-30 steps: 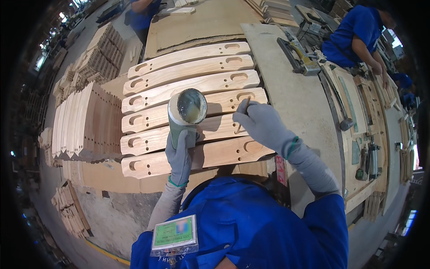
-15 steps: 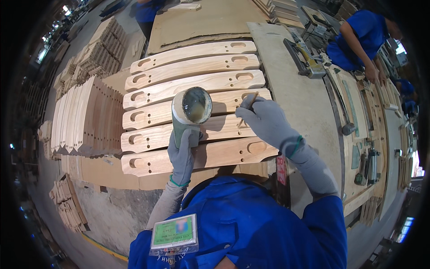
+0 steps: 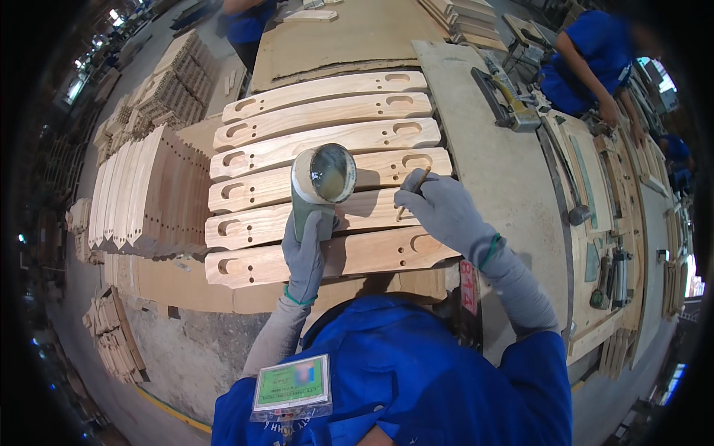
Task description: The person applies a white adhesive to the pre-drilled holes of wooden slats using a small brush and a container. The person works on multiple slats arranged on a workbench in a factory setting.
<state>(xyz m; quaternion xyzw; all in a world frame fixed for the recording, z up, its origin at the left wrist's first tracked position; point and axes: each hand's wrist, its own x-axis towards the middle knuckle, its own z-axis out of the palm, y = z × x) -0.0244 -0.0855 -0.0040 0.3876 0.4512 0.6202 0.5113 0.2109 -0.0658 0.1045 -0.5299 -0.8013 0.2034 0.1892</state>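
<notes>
The gloved left hand (image 3: 303, 256) grasps a grey-green, round-mouthed container (image 3: 306, 195) of pale liquid above six pale wooden slats (image 3: 335, 256) with oval recesses and small holes. The gloved right hand (image 3: 446, 212) pinches a thin brown stick (image 3: 422, 181), its tip at the second-nearest slat; contact is unclear. The slats lie side by side on a brown cardboard-covered desk (image 3: 178, 286). Beyond are a long grey board (image 3: 506, 193), stacked pale timber (image 3: 152, 197), a yellow-and-black tool (image 3: 513, 104), and a blue-shirted co-worker (image 3: 584, 70).
</notes>
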